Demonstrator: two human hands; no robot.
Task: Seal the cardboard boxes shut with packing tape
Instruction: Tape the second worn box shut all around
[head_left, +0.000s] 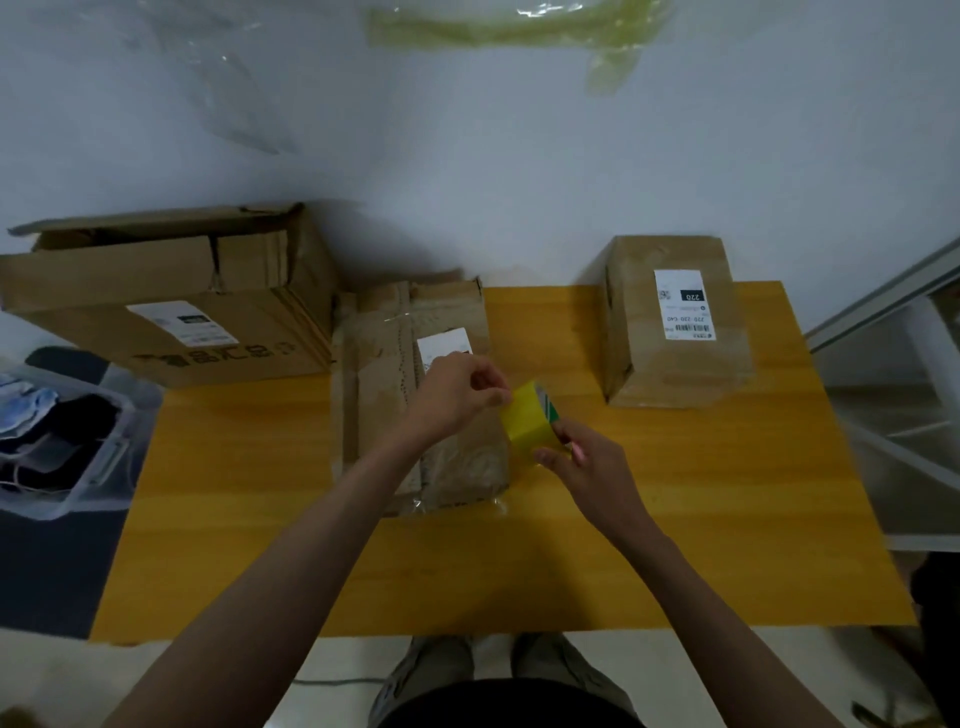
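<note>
Head view: three cardboard boxes are set on a yellow table (675, 519).

An open-flapped large box (171, 306) lies far left, a labelled box (675, 322) far right, a middle box (410, 405) between them. Just above it, a yellow tape roll (527, 418) is gripped by the right hand (587, 467); its edge is pinched by the left hand (457, 389).

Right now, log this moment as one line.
left hand: pinching tape end | right hand: holding tape roll | middle box: below hands | table
</note>
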